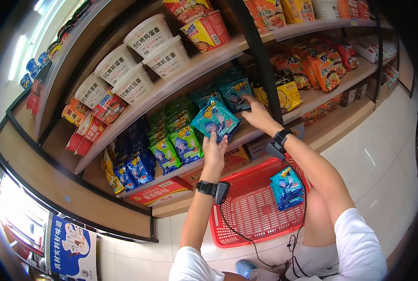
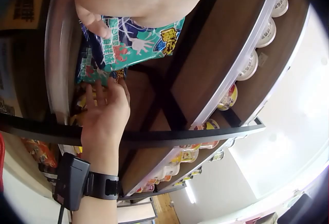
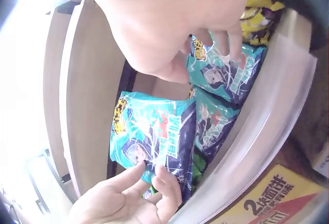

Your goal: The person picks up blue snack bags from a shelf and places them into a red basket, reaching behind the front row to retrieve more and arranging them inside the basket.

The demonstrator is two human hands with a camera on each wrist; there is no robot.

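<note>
My left hand [image 1: 214, 153] pinches a teal snack packet [image 1: 215, 120] by its lower edge, thumb in front, just off the shelf's front edge. The packet has a cartoon figure and yellow lettering. To its right, my right hand [image 1: 260, 115] reaches onto the shelf. Its fingers touch another teal packet [image 3: 218, 72], with thumb and fingers spread apart at its side. More teal packets [image 3: 212, 123] lie beneath and beside that one. In the left wrist view the right hand [image 2: 105, 113] extends toward the packets, its fingertips partly hidden.
Green packets [image 1: 184, 143] and blue packets [image 1: 138, 167] stand left on the same shelf, yellow packets [image 1: 284, 96] right past a black post [image 1: 270, 79]. Bowl noodles [image 1: 133, 83] fill the shelf above. Below, a red basket [image 1: 239, 229] on the floor holds teal packets [image 1: 287, 188].
</note>
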